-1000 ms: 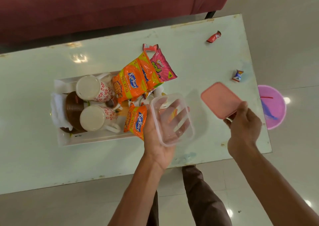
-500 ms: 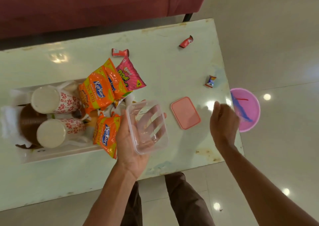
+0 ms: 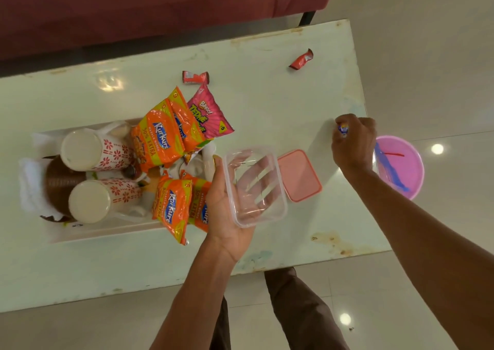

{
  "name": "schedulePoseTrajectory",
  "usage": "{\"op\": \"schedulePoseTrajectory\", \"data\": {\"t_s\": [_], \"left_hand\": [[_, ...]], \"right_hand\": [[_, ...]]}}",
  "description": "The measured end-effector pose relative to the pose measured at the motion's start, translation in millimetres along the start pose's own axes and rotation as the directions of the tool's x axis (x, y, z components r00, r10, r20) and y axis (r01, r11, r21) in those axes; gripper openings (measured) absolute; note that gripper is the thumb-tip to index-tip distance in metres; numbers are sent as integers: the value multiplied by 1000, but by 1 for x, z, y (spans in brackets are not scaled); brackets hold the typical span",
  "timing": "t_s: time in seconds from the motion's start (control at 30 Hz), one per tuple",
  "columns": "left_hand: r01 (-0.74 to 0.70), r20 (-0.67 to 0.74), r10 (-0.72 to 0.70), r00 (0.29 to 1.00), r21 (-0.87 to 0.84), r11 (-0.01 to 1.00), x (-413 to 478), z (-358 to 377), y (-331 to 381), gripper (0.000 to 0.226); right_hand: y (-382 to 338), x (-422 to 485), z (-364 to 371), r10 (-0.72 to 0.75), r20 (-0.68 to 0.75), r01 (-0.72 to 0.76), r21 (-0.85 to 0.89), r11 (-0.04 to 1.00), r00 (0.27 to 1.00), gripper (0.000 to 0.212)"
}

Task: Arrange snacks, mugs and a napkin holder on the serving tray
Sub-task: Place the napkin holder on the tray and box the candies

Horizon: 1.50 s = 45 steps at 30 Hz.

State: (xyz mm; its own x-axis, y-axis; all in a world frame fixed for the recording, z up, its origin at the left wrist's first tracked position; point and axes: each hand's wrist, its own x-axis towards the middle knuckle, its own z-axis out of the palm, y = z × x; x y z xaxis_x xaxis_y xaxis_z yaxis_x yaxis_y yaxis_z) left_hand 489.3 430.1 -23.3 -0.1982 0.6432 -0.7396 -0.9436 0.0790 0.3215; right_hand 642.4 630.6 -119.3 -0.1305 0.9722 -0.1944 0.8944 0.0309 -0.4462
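A white serving tray lies at the left of the table. It holds two patterned mugs, a brown napkin holder with white napkins, and orange snack packets. A pink snack packet leans over the tray's far corner. My left hand holds an empty clear plastic box just right of the tray. Its pink lid lies flat on the table beside it. My right hand is closed on a small blue-wrapped candy near the table's right edge.
Two red candy wrappers lie on the pale table behind the tray. A pink bowl sits on the floor past the right edge. A maroon sofa runs along the far side. My leg is below the table's near edge.
My right hand set the pink lid down on the table, then reached right and closed on the small blue candy. My left hand kept holding the clear box.
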Motion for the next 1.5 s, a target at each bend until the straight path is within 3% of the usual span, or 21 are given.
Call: {"op": "schedulePoseTrajectory", "data": {"t_s": [0.13, 0.23, 0.3, 0.4, 0.53, 0.63, 0.73, 0.8, 0.9, 1.0, 1.13, 1.33, 1.4, 1.5], "left_hand": [[-17, -23, 18, 1000, 49, 999, -2, -6, 4, 48], [-27, -52, 32, 998, 91, 995, -3, -11, 7, 50], [-20, -67, 27, 997, 115, 993, -5, -11, 9, 52], [-26, -68, 39, 997, 180, 983, -10, -12, 6, 55], [-1, -70, 14, 997, 177, 984, -18, -15, 4, 46], [11, -81, 4, 997, 183, 983, -20, -17, 4, 46], [22, -67, -13, 998, 138, 990, -19, -17, 7, 45], [35, -48, -31, 998, 92, 995, -19, -17, 8, 45], [36, -17, -36, 999, 39, 999, -18, -17, 9, 45], [40, -8, -40, 999, 4, 999, -18, -17, 5, 44], [32, -15, -33, 999, -39, 999, -21, -15, 2, 48], [-24, 48, 28, 998, -72, 997, -17, -9, 2, 53], [-30, 56, 36, 998, -104, 994, -15, -8, 2, 53], [-52, 54, 59, 997, -118, 992, -12, -8, 4, 51]], "right_hand": [[-28, -21, -32, -18, -11, 21, 317, 948, 1000, 27], [-73, -69, -69, -261, -74, 266, 455, 850, 962, 29], [-96, -106, -84, -490, 3, 441, 427, 789, 872, 37], [-117, -142, -84, -607, 207, 551, 273, 789, 767, 39], [-132, -154, -67, -713, 162, 723, 1, 691, 682, 54], [-137, -155, -60, -696, 175, 708, -9, 706, 696, 57], [-136, -153, -66, -629, 191, 608, 165, 777, 753, 43], [-130, -137, -74, -565, 125, 521, 263, 812, 816, 35], [-119, -96, -80, -436, 29, 414, 263, 872, 900, 24], [-106, -40, -70, -364, 10, 356, 181, 917, 931, 20], [-102, 37, -41, -407, 116, 411, -12, 911, 906, 35], [-107, 108, -6, -530, 263, 585, -218, 781, 806, 55], [-100, 117, 2, -522, 291, 590, -247, 768, 802, 49], [-87, 115, 9, -544, 268, 605, -300, 738, 795, 20]]}}
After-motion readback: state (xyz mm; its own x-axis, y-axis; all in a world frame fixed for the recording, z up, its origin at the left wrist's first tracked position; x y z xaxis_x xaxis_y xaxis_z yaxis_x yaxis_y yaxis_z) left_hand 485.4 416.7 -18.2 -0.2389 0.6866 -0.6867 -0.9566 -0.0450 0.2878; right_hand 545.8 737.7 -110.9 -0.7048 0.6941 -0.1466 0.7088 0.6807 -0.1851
